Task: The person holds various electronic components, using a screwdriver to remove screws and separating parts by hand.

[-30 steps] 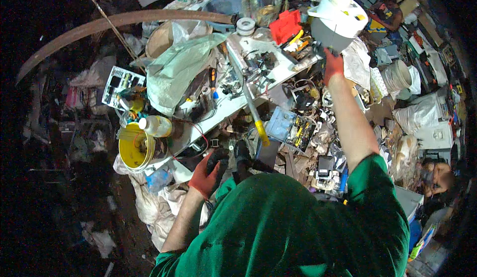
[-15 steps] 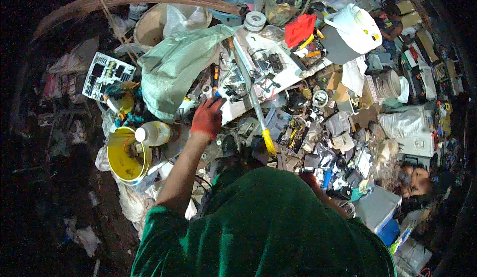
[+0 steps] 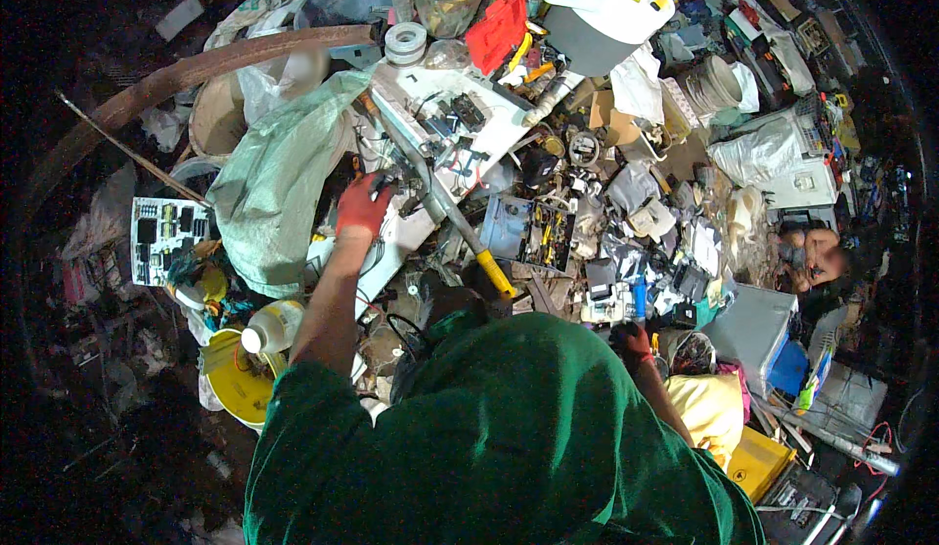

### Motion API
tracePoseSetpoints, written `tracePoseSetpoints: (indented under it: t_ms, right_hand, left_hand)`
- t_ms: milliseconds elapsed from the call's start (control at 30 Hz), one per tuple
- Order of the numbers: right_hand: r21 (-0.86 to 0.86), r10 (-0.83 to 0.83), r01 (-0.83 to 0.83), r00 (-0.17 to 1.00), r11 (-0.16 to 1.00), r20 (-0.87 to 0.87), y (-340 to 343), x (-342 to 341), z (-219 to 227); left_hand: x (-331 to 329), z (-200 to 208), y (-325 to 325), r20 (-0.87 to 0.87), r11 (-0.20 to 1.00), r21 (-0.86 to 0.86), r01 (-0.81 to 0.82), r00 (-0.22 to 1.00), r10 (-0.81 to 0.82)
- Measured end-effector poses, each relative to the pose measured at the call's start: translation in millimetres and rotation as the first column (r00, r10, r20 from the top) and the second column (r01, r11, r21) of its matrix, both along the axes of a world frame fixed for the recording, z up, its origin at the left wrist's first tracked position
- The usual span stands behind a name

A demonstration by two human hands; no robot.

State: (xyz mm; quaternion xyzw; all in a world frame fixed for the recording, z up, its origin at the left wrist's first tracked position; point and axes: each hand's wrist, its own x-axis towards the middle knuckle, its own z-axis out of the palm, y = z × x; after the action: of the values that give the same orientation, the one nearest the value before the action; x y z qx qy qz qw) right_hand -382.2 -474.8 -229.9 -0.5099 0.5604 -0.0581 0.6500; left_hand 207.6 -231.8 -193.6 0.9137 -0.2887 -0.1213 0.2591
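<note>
Long axis of the grey metal bar runs diagonally, from the upper left near the green sack down to the right, ending in a yellow handle tip that points toward the person's chest. Bar is slim, dull grey, straight, and lies across the white panel in the middle of the cluttered heap. Left hand, in a red glove, rests palm down at the bar's left side, fingers curled toward it; whether it actually grips cannot be told. Right hand, also red-gloved, is low at the right beside the green shirt, mostly hidden; open or closed cannot be told.

Containers: blue tray just right of the bar holds small yellow and dark parts. Yellow bucket at lower left, a white bottle lying at its rim. White pot at the far edge, contents not visible.
</note>
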Motion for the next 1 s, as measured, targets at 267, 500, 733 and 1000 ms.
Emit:
tracePoseSetpoints:
  t_ms: [267,500,733,1000]
  right_hand:
    - [-0.157,0.371,-0.338,0.879,0.928,0.3,27,224,172]
    - [-0.436,0.678,-0.522,0.61,0.733,0.41,78,319,258]
    - [-0.378,0.564,-0.425,0.691,0.823,0.452,99,297,271]
    - [-0.477,0.695,-0.509,0.575,0.717,0.431,96,260,277]
  left_hand:
    - [-95,113,7,-0.791,0.377,-0.591,-0.714,0.419,-0.447]
    - [-160,189,-5,-0.749,0.306,-0.569,-0.763,0.328,-0.576]
    - [-182,205,27,-0.768,0.327,-0.629,-0.705,0.5,-0.399]
    - [-209,228,44,-0.604,0.514,-0.755,-0.407,0.737,-0.303]
